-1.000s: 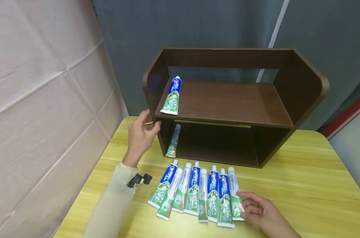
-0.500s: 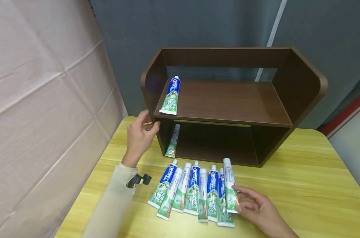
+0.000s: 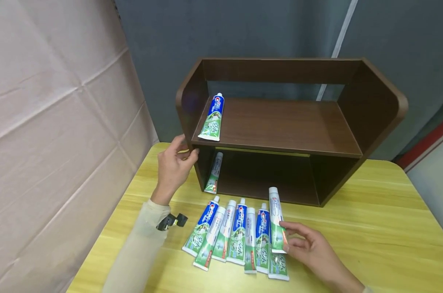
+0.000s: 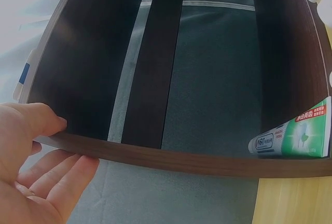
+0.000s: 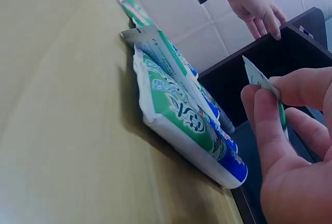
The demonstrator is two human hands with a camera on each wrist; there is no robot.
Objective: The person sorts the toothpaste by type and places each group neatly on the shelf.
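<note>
My right hand [image 3: 305, 248] pinches a white-and-green toothpaste tube [image 3: 276, 219] near its flat end, cap pointing toward the shelf. In the head view this tube overlaps a blue-and-green toothpaste tube [image 3: 278, 268] lying on the table. The right wrist view shows the held tube [image 5: 264, 81] edge-on between thumb and fingers. My left hand [image 3: 173, 167] grips the front edge of the left side panel of a dark brown two-tier shelf [image 3: 280, 122]. In the left wrist view its thumb [image 4: 46, 120] lies inside the panel, fingers outside.
Several toothpaste tubes [image 3: 237, 236] lie in a row before the shelf on the yellow wooden table [image 3: 382, 236]. A blue-and-green tube [image 3: 212, 122] lies at the upper tier's left; a white-and-green tube [image 3: 214, 175] stands at the lower tier's left. Grey curtain [image 3: 265, 28] hangs behind.
My right hand has taken the rightmost white-and-green toothpaste tube from the row and moved it left and toward the shelf. The left hand keeps its place on the shelf.
</note>
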